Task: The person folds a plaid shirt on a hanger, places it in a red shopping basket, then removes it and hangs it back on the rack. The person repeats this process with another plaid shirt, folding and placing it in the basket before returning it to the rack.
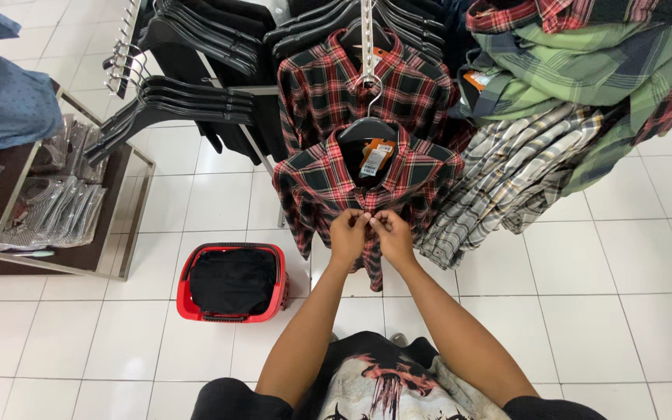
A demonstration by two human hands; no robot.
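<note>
Over the white tiled floor (624,311) we face a metal rack (367,31) of hanging shirts, a red basket (232,281) with dark cloth standing to our left. At chest height the front red plaid shirt (313,187) hangs on its hanger. Our left hand (349,236) and right hand (393,236) meet at its placket, fingertips of each pinching the fabric edges together.

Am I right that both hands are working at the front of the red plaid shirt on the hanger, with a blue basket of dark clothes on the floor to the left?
Not quite: the basket is red, not blue, as the head view shows. The left hand and right hand are indeed at the front of the red plaid shirt.
</note>
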